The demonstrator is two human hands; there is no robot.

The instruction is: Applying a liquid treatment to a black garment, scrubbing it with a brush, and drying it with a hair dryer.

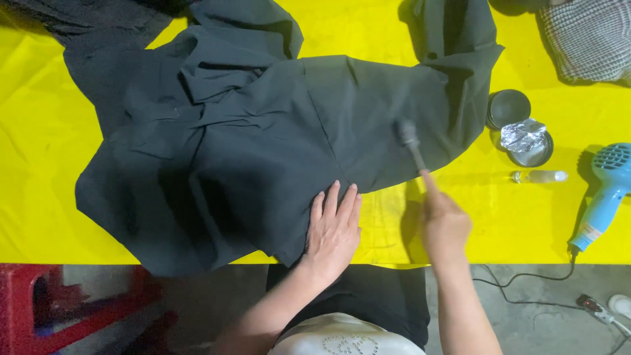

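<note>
- Your left hand (334, 231) lay flat, fingers spread, pressing the near edge of the dark garment (263, 144) onto the yellow table cover (39, 144); it pinched nothing.
- Your right hand (444, 223) was closed around the handle of a small brush (411, 141), whose blurred head sat on the fabric at about 1 o'clock from that hand.
- The dark garment lay crumpled over the middle and left of the cover, running toward 11 o'clock, with 1 flap reaching up to 12 o'clock.
- Risk, as I judged it: your flat palm held only 1 edge, so a hard stroke could have dragged the loose cloth and bunched its wrinkles under the bristles.
- Risk: the brush head worked close to the garment's right edge, so a long stroke could have run off it onto the yellow cover.
- Risk: the open round tin (530, 146) sat near the garment at 3 o'clock from the brush, so a wide backswing could have knocked it.
- That tin held a piece of crumpled silver foil (523, 135); what lay beneath the foil was hidden.
- Its dark round lid (509, 107) rested just beside it at 11 o'clock, overlapping the tin's rim.
- 1 small clear bottle (540, 176) lay on its side at 6 o'clock from the tin; I could not tell its contents, and it could have rolled if bumped.
- The blue hair dryer (608, 184) lay at the right edge, its cord (526, 289) trailing to the floor, where a foot could have snagged it.
- A checked cloth (588, 36) sat at 2 o'clock, well apart.
</note>
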